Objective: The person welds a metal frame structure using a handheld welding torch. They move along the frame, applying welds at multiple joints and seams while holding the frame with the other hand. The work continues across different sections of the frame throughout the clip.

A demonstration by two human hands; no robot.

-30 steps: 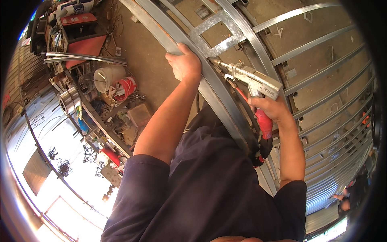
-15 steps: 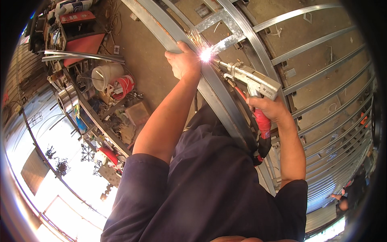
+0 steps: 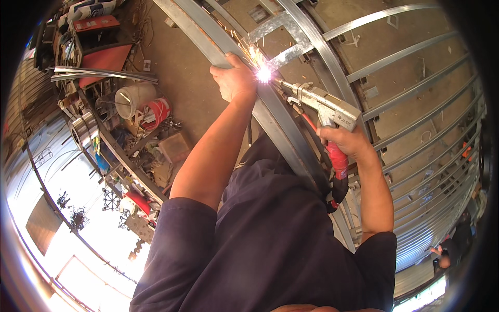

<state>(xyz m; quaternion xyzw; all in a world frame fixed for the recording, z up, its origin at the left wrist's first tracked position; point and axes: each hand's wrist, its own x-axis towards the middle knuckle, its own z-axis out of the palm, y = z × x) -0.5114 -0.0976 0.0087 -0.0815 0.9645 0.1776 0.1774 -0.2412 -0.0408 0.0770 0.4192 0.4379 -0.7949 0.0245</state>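
Note:
My right hand (image 3: pixel 347 140) is wrapped round the grip of a silver welding gun (image 3: pixel 325 105), whose lower handle is bound in red and black. From its nozzle tip comes a bright pinkish-white glare (image 3: pixel 263 75), and orange sparks spray up and to the left. The glare sits on a long grey steel beam (image 3: pixel 283 127) that slants from upper left down to my waist. My left hand (image 3: pixel 234 79) holds the beam's left edge beside the glare, thumb pointing up along it; some fingers are hidden. The exact joint is lost in the light.
A silver metal frame with several parallel bars (image 3: pixel 405 99) spreads over the right side. At left stand a white bucket (image 3: pixel 135 100), a red bucket (image 3: pixel 156 112) and a cluttered rack (image 3: pixel 125 156). Another person (image 3: pixel 449 257) is at the far lower right.
The sparks now rise more upward and brighter orange. The glare has shifted very slightly down and left, while both hands keep their hold; the whole view has moved a little.

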